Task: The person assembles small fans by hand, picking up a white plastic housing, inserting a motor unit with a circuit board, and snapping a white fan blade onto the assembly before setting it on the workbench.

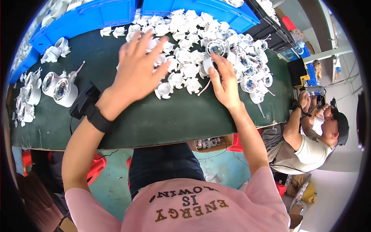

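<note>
My left hand (139, 65) is spread open with its fingers apart and somewhat blurred, over the left side of a pile of small white plastic fan-shaped parts (189, 70). Nothing shows in it. At the right side of that pile my right hand (226, 83) is closed, thumb and fingers around a white round housing (208, 63); the fingers partly hide it. Just beyond its fingertips lies another round housing with a circuit board inside (215, 48). Several more such housings with thin wires (250, 83) are heaped to the right of this hand.
Two white housings with boards (62, 91) stand at the left on the dark green tabletop (174, 120), with more at its left edge. Blue bins (89, 19) line the back; a black crate (270, 27) stands back right. A co-worker (309, 139) sits at the right.
</note>
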`<state>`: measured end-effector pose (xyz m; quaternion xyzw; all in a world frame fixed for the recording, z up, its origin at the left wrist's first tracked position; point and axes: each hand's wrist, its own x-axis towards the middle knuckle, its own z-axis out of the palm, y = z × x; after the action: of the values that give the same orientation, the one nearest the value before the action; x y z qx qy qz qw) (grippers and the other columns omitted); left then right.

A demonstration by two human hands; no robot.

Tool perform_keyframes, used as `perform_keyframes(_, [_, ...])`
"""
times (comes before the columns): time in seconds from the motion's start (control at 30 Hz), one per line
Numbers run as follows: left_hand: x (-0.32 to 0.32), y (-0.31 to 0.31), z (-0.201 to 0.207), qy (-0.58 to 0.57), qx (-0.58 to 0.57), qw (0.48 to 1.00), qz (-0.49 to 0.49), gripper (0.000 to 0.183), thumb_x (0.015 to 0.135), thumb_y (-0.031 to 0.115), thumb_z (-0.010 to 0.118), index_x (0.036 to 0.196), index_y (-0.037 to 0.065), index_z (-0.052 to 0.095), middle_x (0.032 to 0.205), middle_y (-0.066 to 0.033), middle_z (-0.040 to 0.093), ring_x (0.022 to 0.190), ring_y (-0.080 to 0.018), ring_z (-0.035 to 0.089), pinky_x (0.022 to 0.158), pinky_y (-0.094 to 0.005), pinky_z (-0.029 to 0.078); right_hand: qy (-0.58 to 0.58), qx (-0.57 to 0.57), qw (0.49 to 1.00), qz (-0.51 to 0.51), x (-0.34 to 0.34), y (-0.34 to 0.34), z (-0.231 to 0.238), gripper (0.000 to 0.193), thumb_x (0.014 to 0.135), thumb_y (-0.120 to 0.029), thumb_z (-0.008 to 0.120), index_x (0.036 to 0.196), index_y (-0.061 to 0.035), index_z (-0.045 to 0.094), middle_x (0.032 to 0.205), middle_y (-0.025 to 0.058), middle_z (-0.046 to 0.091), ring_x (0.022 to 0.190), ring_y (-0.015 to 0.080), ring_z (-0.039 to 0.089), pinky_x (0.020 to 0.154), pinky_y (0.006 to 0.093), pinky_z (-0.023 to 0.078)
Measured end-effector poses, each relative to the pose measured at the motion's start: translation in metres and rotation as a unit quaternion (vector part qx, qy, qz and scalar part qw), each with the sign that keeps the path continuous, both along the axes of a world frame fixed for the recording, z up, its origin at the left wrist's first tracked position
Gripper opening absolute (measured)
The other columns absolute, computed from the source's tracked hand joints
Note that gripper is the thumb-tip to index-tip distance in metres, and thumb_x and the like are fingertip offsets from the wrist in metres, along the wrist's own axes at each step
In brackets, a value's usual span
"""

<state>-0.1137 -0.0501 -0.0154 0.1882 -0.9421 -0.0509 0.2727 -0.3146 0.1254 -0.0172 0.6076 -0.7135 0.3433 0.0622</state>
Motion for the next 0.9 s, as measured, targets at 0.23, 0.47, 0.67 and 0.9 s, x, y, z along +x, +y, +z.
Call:
perform_keyframes(0.23, [-0.015,0.035,-0.003,0.108,0.025,0.981,-0.158,0.037,0.078,0.023,0.067,0.110,0.005,0.061,0.120,-0.0127,0.052,0.114,-0.0325,0.045,0.091,-0.0432,0.036,0.027,0.004,1.000,0.001,0.002,-0.004,-0.005,0.042,0.097,-0.027,0.049,0.128,0.0010,0.050,0.120,0.0225,0.054,0.109,0.0342,0.053,0.095,0.0383,0.040])
perform_keyframes(0.47, [-0.043,0.028,-0.014,0.120,0.052,0.984,-0.117,0.028,0.069,0.018,0.072,0.088,0.002,0.060,0.101,-0.0093,0.054,0.099,-0.0268,0.046,0.080,-0.0388,0.037,0.085,0.034,0.995,-0.028,0.003,-0.005,-0.009,0.042,0.099,-0.024,0.044,0.132,0.0021,0.046,0.122,0.0219,0.050,0.108,0.0350,0.049,0.096,0.0393,0.037])
perform_keyframes(0.67, [-0.045,0.037,-0.002,0.146,0.085,0.970,-0.174,0.026,0.066,0.011,0.073,0.082,0.006,0.053,0.113,-0.0119,0.051,0.110,-0.0314,0.045,0.086,-0.0427,0.037,0.149,0.076,0.986,-0.005,0.012,-0.010,0.013,0.045,0.086,-0.003,0.051,0.130,0.0045,0.043,0.119,0.0257,0.045,0.105,0.0418,0.046,0.091,0.0453,0.040])
perform_keyframes(0.9, [-0.021,0.041,0.022,0.080,0.118,0.974,-0.176,0.062,0.065,0.010,0.072,0.121,-0.001,0.047,0.123,-0.0203,0.043,0.118,-0.0373,0.040,0.094,-0.0454,0.035,-0.056,0.078,0.995,0.002,-0.002,-0.004,0.026,0.040,0.091,-0.016,0.056,0.124,0.0036,0.046,0.106,0.0219,0.053,0.098,0.0345,0.055,0.087,0.0394,0.044])
